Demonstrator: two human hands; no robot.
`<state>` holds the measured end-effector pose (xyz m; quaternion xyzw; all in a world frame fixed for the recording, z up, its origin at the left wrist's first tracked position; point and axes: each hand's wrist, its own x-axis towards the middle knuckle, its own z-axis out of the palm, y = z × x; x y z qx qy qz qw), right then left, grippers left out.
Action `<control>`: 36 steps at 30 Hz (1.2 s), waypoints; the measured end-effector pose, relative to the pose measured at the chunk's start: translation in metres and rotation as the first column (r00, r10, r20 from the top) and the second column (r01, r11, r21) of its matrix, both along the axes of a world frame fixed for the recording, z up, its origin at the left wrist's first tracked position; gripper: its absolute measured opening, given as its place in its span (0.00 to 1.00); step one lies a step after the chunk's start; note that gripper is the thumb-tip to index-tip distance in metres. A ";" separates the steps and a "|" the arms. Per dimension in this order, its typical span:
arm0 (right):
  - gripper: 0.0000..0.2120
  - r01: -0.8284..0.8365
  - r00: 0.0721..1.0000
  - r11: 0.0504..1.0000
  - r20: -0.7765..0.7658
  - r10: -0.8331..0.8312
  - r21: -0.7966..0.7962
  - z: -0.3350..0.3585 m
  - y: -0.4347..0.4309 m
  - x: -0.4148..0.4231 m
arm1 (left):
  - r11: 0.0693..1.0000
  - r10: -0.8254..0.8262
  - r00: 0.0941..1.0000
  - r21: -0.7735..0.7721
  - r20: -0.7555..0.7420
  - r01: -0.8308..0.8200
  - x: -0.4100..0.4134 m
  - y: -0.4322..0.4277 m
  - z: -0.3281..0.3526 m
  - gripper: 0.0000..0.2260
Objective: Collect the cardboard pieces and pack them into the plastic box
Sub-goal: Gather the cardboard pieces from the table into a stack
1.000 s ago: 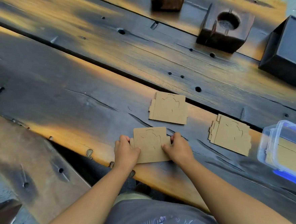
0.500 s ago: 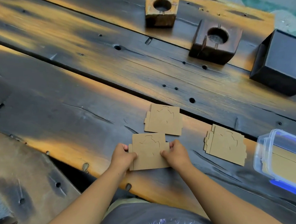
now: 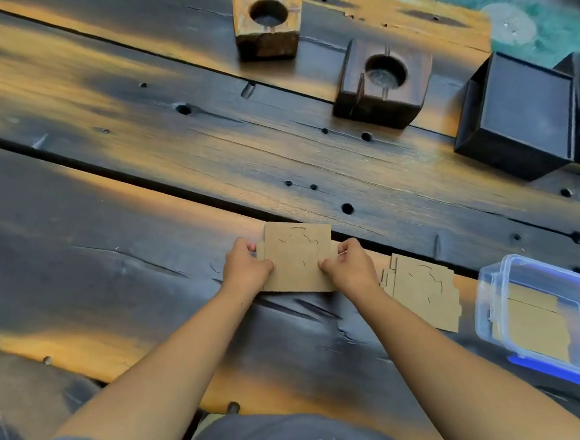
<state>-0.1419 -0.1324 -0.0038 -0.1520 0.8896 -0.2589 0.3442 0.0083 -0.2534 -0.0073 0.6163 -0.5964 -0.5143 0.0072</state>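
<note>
A brown cardboard stack (image 3: 296, 257) with a cut outline on its top sheet lies on the dark wooden table, pinched from both sides. My left hand (image 3: 245, 266) grips its left edge and my right hand (image 3: 348, 265) grips its right edge. It covers the spot where a second pile lay, so that pile is hidden under it. Another cardboard pile (image 3: 422, 291) rests just right of my right hand. At the right edge sits the clear plastic box (image 3: 487, 312) with blue clips, open, holding cardboard pieces (image 3: 530, 333).
Two wooden blocks with round holes (image 3: 268, 25) (image 3: 382, 82) stand at the back. A black open box (image 3: 514, 114) sits at the back right. A gap runs between the table planks (image 3: 141, 171). The table's front edge is near my body.
Both hands slid the held cardboard stack away from me, onto the pile that lay behind it. The camera view also shifted forward.
</note>
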 end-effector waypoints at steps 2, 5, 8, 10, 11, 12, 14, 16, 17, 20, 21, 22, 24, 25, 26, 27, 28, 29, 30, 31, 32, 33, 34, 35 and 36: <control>0.15 -0.001 1.000 1.000 0.007 0.001 0.004 -0.004 -0.006 -0.007 | 1.000 -0.003 1.000 -0.007 0.019 0.003 -0.009 -0.005 -0.006 0.13; 0.14 -0.005 0.999 1.000 0.034 0.005 0.008 -0.010 -0.010 -0.007 | 1.000 -0.028 0.998 -0.012 0.060 0.029 -0.012 -0.007 -0.014 0.13; 0.14 -0.005 0.999 1.000 0.035 0.005 0.027 -0.018 -0.013 -0.009 | 0.998 -0.047 0.994 -0.032 0.097 0.050 -0.018 -0.010 -0.019 0.13; 0.14 -0.015 0.999 0.999 0.035 0.014 0.031 -0.019 -0.014 -0.011 | 0.995 -0.064 0.991 -0.066 0.114 0.072 -0.021 -0.012 -0.018 0.12; 0.14 -0.020 0.999 0.999 0.035 0.019 0.036 -0.020 -0.014 -0.012 | 0.995 -0.066 0.991 -0.072 0.120 0.075 -0.023 -0.013 -0.017 0.12; 0.14 -0.025 0.999 0.999 0.034 0.024 0.043 -0.020 -0.015 -0.013 | 0.995 -0.065 0.990 -0.068 0.127 0.074 -0.024 -0.013 -0.016 0.12; 0.15 -0.039 0.999 0.998 0.027 0.037 0.053 -0.021 -0.016 -0.014 | 0.996 -0.063 0.986 -0.054 0.151 0.072 -0.026 -0.013 -0.014 0.14; 0.17 -0.043 0.999 0.998 0.022 0.042 0.046 -0.021 -0.015 -0.015 | 0.996 -0.059 0.984 -0.055 0.166 0.069 -0.027 -0.013 -0.012 0.15; 0.19 -0.037 0.999 0.999 0.024 0.037 0.038 -0.020 -0.014 -0.014 | 0.996 -0.054 0.984 -0.058 0.168 0.065 -0.027 -0.012 -0.011 0.16; 0.26 -0.011 0.999 0.999 0.050 0.009 0.033 -0.019 -0.013 -0.012 | 1.000 0.014 0.990 0.026 0.143 -0.018 -0.025 -0.010 -0.011 0.22; 0.27 0.002 0.997 0.999 0.074 -0.004 0.033 -0.018 -0.013 -0.011 | 0.995 0.059 0.991 0.077 0.117 -0.068 -0.026 -0.008 -0.011 0.25; 0.27 0.025 0.993 0.999 0.112 -0.028 0.032 -0.018 -0.014 -0.009 | 0.986 0.105 0.990 0.123 0.095 -0.116 -0.025 -0.006 -0.011 0.26; 0.22 0.075 0.982 0.997 0.170 -0.080 0.035 -0.018 -0.014 -0.006 | 0.969 0.142 0.987 0.192 0.078 -0.155 -0.025 -0.002 -0.010 0.25; 0.20 0.086 0.981 0.995 0.170 -0.093 0.046 -0.018 -0.013 -0.005 | 0.960 0.155 0.985 0.222 0.076 -0.168 -0.024 -0.001 -0.010 0.23; 0.20 0.087 0.983 0.994 0.156 -0.096 0.064 -0.017 -0.012 -0.004 | 0.949 0.175 0.982 0.252 0.067 -0.187 -0.024 0.002 -0.010 0.21; 0.19 0.089 0.986 0.993 0.133 -0.099 0.078 -0.016 -0.007 -0.004 | 0.939 0.191 0.980 0.280 0.055 -0.199 -0.024 0.006 -0.009 0.19; 0.19 0.089 0.989 0.992 0.109 -0.098 0.088 -0.014 -0.005 -0.005 | 0.932 0.199 0.979 0.299 0.048 -0.204 -0.025 0.009 -0.009 0.18; 0.19 0.094 0.991 0.992 0.090 -0.102 0.087 -0.011 -0.001 -0.007 | 0.931 0.194 0.980 0.309 0.041 -0.197 -0.026 0.012 -0.009 0.18; 0.20 0.107 0.990 0.991 0.082 -0.114 0.077 -0.008 0.005 -0.010 | 0.932 0.185 0.982 0.313 0.031 -0.185 -0.029 0.017 -0.008 0.18; 0.20 0.124 0.988 0.990 0.083 -0.128 0.060 -0.005 0.011 -0.013 | 0.934 0.175 0.984 0.315 0.012 -0.170 -0.032 0.022 -0.006 0.19; 0.20 0.143 0.985 0.989 0.089 -0.146 0.039 -0.002 0.019 -0.016 | 0.936 0.170 0.985 0.314 -0.009 -0.159 -0.037 0.028 -0.004 0.19; 0.19 0.164 0.982 0.986 0.094 -0.165 0.020 0.001 0.027 -0.020 | 0.939 0.165 0.986 0.311 -0.032 -0.147 -0.042 0.033 -0.002 0.19; 0.18 0.187 0.978 0.982 0.094 -0.186 0.006 0.005 0.036 -0.025 | 0.943 0.150 0.987 0.309 -0.054 -0.126 -0.048 0.039 0.000 0.19; 0.17 0.206 0.974 0.978 0.092 -0.205 -0.002 0.008 0.046 -0.029 | 0.946 0.131 0.989 0.307 -0.071 -0.103 -0.054 0.046 0.002 0.19; 0.17 0.222 0.971 0.975 0.088 -0.221 -0.004 0.011 0.055 -0.033 | 0.951 0.114 0.990 0.299 -0.087 -0.083 -0.061 0.052 0.005 0.18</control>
